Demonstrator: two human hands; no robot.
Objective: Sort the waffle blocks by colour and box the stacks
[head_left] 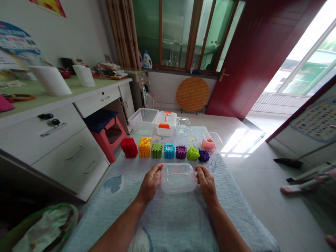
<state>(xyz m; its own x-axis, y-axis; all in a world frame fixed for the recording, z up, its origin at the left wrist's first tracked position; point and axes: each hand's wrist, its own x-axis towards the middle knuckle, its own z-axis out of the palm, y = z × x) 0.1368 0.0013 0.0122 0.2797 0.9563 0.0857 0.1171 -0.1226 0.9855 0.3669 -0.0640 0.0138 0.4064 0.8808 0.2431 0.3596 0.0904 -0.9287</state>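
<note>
A clear plastic box with a lid (178, 183) sits in front of me at the middle of the cloth-covered table. My left hand (151, 182) grips its left end, and my right hand (206, 182) has its fingers curled at the right end. Pinkish clips show at both ends, partly hidden by my fingers. Beyond the box runs a row of block cubes: red (129, 147), yellow (145, 147), olive green (156, 151), light blue (169, 151), purple (181, 152), lime green (193, 153) and dark violet (204, 155).
Behind the cubes stand an open clear bin (144, 120), a lidded box with orange clips (166, 123) and a clear container (183, 125). A small tub with pink and orange pieces (209, 143) is at the right edge. A red stool (110, 136) stands left of the table.
</note>
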